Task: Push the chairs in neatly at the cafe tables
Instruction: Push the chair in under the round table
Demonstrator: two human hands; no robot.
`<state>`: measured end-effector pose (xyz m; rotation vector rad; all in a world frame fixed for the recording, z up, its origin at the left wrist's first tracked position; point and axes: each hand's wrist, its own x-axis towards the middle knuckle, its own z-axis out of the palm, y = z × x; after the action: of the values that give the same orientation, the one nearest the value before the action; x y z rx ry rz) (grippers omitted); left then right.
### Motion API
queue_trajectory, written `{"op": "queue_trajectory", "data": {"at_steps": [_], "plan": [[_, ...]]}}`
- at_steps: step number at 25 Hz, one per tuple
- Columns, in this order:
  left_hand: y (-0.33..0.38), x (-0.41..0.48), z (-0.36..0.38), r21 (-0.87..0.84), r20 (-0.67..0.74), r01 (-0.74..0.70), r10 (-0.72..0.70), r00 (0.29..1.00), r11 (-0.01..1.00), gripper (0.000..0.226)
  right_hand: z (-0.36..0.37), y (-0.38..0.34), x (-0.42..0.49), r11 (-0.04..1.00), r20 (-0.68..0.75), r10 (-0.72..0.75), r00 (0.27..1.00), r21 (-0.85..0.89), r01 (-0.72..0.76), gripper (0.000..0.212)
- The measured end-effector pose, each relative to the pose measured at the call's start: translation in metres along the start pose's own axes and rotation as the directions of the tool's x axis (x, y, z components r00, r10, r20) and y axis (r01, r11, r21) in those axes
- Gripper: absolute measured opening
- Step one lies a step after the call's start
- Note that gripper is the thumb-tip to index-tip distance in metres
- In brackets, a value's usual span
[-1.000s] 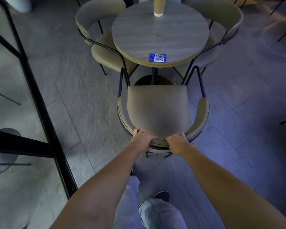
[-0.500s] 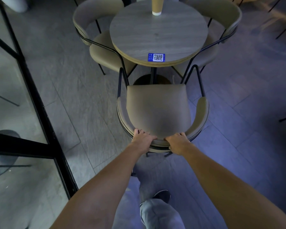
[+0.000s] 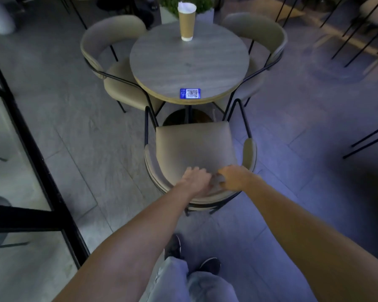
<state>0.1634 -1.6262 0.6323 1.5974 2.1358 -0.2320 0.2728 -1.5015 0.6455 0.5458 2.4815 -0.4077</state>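
A tall brown paper cup (image 3: 186, 22) with a white lid stands upright well beyond the hands, straight ahead of them. Nearer to the hands, also ahead, lies a blue QR-code sticker (image 3: 190, 93) (its print is too small to read). Past the cup a green plant (image 3: 172, 5) rises from a white planter (image 3: 167, 16). To the left of the hands runs a black-framed glass partition (image 3: 31, 136). Grey stone floor tiles (image 3: 85, 131) spread under everything.
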Motion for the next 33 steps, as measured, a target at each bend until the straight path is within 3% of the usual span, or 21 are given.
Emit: {"op": "queue_trajectory", "data": {"at_steps": [3,8,19,26,33], "plan": [[0.009,0.011,-0.039,-0.018,-0.101,0.011,-0.013,0.995,1.000,0.036,-0.031,0.016,-0.006,0.999,-0.082,0.032,0.996,-0.015,-0.034,0.040],[0.054,0.034,-0.099,-0.019,-0.181,0.084,-0.087,0.980,0.996,0.034,-0.075,0.060,-0.018,0.998,-0.200,-0.035,0.979,-0.059,0.024,0.044],[0.192,0.149,-0.195,-0.033,-0.258,0.196,-0.198,0.946,0.980,0.034,-0.155,0.243,-0.064,0.984,-0.283,-0.122,0.951,-0.159,0.079,0.045],[0.220,0.265,-0.266,-0.079,-0.278,0.249,-0.261,0.925,0.965,0.040,-0.228,0.360,-0.014,0.975,-0.294,-0.119,0.948,-0.213,0.057,0.050],[0.217,0.417,-0.361,-0.164,-0.334,0.298,-0.337,0.880,0.940,0.036,-0.346,0.464,0.067,0.956,-0.281,-0.129,0.951,-0.289,0.045,0.046]]}}
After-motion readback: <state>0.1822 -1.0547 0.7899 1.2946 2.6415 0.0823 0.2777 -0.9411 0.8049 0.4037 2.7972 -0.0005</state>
